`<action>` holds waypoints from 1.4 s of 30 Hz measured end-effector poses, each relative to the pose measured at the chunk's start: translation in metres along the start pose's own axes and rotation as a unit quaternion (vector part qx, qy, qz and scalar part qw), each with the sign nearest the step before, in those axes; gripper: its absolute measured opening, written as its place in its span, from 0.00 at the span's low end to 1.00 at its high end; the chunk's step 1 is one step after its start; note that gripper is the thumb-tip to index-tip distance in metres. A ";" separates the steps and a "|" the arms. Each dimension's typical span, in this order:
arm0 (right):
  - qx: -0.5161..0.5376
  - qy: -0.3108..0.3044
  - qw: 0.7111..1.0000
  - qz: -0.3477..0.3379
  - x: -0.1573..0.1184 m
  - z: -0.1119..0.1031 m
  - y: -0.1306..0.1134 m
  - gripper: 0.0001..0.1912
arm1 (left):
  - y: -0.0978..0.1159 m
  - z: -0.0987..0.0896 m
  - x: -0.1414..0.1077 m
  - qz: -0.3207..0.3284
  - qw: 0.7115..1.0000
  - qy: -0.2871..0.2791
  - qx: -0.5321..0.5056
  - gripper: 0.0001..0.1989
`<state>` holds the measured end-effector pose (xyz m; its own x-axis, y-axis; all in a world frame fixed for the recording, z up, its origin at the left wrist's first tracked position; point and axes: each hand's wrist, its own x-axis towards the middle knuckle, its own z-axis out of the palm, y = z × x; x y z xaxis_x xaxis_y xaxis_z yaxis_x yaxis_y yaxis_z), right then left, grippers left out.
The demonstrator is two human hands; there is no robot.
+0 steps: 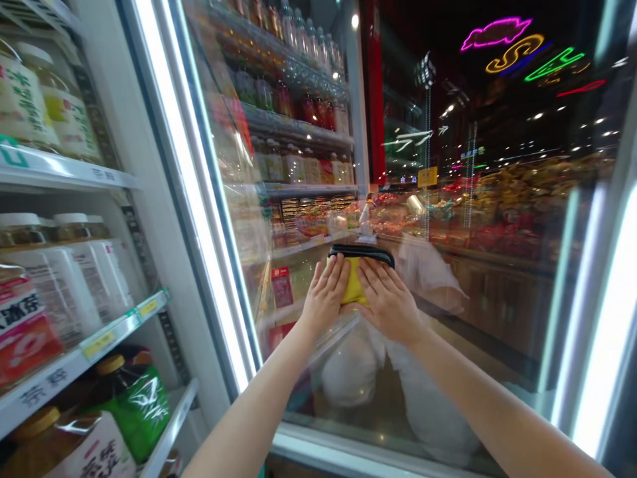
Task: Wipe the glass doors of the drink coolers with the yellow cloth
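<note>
Both arms reach forward to a glass door [497, 345], where a yellow cloth [353, 284] with a dark edge lies against the pane. My left hand [327, 292] rests on the cloth's left part, its fingers stretched upward and lying flat. On the right part, my right hand [388, 297] is pressed down with its fingers extended. Between the two hands the yellow middle of the cloth shows, and its dark fold stands out above the fingertips. The palms hide the cloth's lower corners. Reflections of a white-clothed body and shop lights cover the glass.
At the left are open shelves [114, 332] with bottles, jars and a green package [134, 405]. A lit white strip [199, 199] runs along the door frame's left side. Rows of bottles [308, 40] show through or in the glass.
</note>
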<state>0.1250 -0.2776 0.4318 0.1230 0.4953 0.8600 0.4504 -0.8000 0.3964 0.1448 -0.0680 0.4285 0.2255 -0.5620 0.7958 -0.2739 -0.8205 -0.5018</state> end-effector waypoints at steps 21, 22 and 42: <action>-0.032 0.030 0.998 0.037 -0.009 -0.004 0.020 0.22 | 0.040 0.005 0.012 -0.076 0.995 0.001 -0.063 0.36; -0.028 0.036 0.998 0.048 -0.002 -0.009 0.030 0.20 | 0.044 0.004 0.026 -0.086 0.994 0.009 -0.068 0.36; -0.060 0.043 0.982 0.175 -0.041 -0.019 0.047 0.31 | 0.102 0.009 0.049 -0.033 0.993 0.055 -0.096 0.36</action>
<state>0.1240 -0.3419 0.4211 0.1736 0.1560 0.9724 0.2856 -0.9529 0.1019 0.1363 -0.1804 0.4136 0.1486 -0.4844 0.8622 -0.4382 -0.8138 -0.3817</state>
